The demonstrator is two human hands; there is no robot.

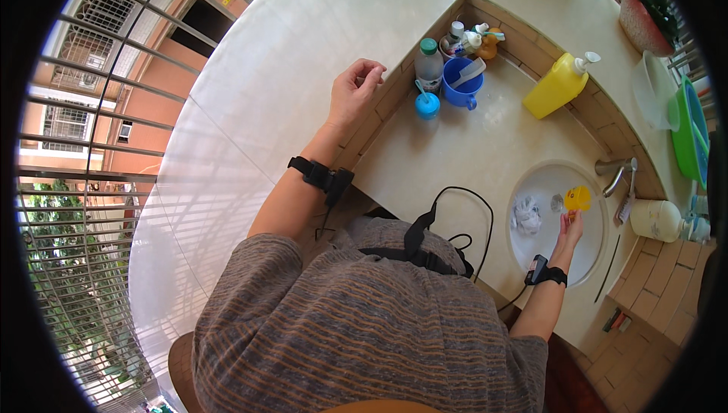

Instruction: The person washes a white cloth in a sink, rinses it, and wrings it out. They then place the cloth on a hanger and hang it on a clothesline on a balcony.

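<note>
My right hand grips the handle of a small yellow cup, held over the round white washbasin. A crumpled white plastic bag lies in the basin, left of the cup. Between bag and cup shows the round drain. The curved metal faucet stands just beyond the cup. My left hand is at the tiled ledge on the left, fingers curled in, with nothing visible in it. Both wrists wear black straps with small devices.
Right of my left hand stand a plastic bottle, a lidded blue cup and a blue mug. A yellow pump bottle leans near the back wall. A brush lies beside the faucet. A black cable loops over the counter.
</note>
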